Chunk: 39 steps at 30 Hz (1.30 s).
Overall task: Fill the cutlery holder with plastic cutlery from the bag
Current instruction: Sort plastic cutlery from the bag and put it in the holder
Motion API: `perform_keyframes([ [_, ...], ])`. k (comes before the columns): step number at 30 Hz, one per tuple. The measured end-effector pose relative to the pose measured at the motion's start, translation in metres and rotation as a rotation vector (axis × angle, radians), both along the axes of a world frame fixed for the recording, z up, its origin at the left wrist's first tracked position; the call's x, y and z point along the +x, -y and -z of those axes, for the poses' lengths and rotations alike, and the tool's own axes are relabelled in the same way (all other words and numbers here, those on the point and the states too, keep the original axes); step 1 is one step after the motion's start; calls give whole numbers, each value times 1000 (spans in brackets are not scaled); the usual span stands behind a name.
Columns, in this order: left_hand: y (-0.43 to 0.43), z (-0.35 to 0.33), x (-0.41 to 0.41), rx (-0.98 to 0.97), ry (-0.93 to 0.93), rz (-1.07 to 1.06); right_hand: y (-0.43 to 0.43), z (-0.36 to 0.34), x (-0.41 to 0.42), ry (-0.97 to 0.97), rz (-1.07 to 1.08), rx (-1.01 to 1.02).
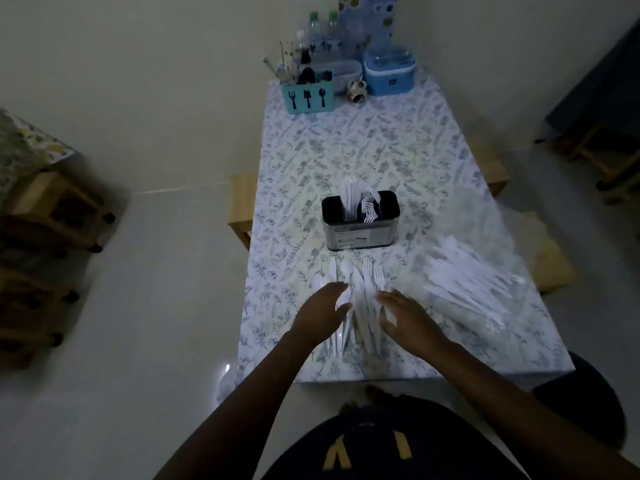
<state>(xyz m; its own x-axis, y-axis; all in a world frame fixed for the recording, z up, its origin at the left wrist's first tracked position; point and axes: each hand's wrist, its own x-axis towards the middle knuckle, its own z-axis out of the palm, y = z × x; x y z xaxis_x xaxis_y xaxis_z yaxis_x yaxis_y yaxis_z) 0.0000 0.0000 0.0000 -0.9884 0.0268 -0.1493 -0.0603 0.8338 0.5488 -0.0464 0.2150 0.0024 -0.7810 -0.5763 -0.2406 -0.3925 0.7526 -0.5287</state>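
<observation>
A metal cutlery holder (360,233) with a black rim stands mid-table, with white plastic knives, forks and spoons upright inside. In front of it lies a loose pile of white plastic cutlery (360,289), spoons and forks pointing away from me. My left hand (323,313) rests on the pile's left side and my right hand (405,317) on its right side, fingers spread, flanking the pile without lifting anything. A clear plastic bag (464,282) holding several more white pieces lies to the right.
The table has a floral cloth (346,150). At its far end stand a teal utensil caddy (308,95), water bottles (323,36), a blue container (389,72) and a small mug (356,90). Wooden stools (52,213) are on the left and right.
</observation>
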Motion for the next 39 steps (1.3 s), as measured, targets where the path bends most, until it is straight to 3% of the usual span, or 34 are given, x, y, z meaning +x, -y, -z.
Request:
perform_keyframes([
  [11, -14, 18, 6, 5, 181, -238, 7, 22, -15, 10, -104, 13],
  [18, -14, 21, 3, 57, 131, -415, 14, 33, -15, 28, -179, 20],
  [25, 24, 31, 2, 97, 146, -568, 44, 32, -25, 71, -109, -74],
  [39, 47, 60, -20, 143, 341, -463, 84, 45, -11, 30, -4, 17],
])
